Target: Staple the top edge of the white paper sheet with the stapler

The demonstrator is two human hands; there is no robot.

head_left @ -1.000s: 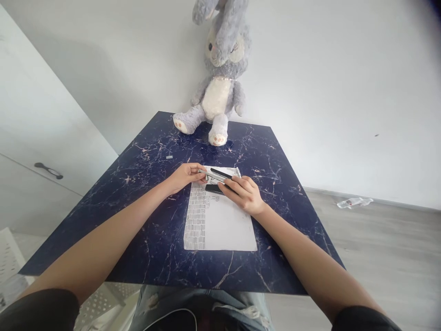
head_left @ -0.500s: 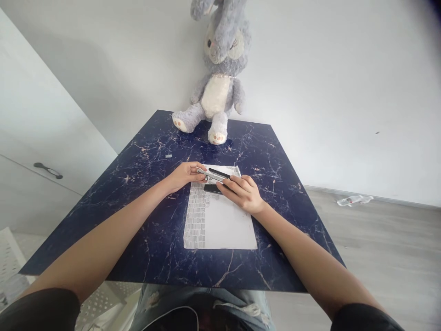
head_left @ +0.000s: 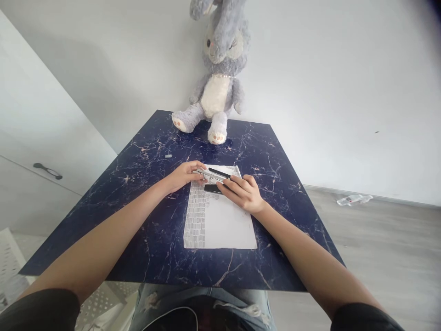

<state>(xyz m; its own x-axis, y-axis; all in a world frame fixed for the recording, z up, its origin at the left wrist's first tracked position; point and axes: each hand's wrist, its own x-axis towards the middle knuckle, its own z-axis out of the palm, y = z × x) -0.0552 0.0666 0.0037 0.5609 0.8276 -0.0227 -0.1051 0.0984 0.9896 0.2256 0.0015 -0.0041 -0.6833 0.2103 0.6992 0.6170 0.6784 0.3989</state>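
The right hand (head_left: 245, 195) is closed around the rear part of an open stapler (head_left: 217, 175), its fingers curled over the black and silver pieces. The stapler's parts are spread apart: a black top arm, a silver metal rail in the middle and a black base below, all pointing toward the left hand (head_left: 189, 174). That hand pinches the front end of the silver rail between thumb and fingers. The stapler is above the upper part of a sheet of paper (head_left: 227, 225), which lies flat with rows of dense print down its left side and a mostly white area to the right. The paper is on a dark blue table (head_left: 161, 248) with pale marble veins. A small grey strip (head_left: 168, 156) lies on the table to the left of the paper's top, just beyond the left hand. At the far edge sits a large grey plush rabbit (head_left: 216, 96), with a cream belly and one long ear hanging over its face, close to the white wall (head_left: 310, 69). To the right, crumpled clear plastic (head_left: 354, 200) lies on the grey floor (head_left: 372, 243) near the wall.
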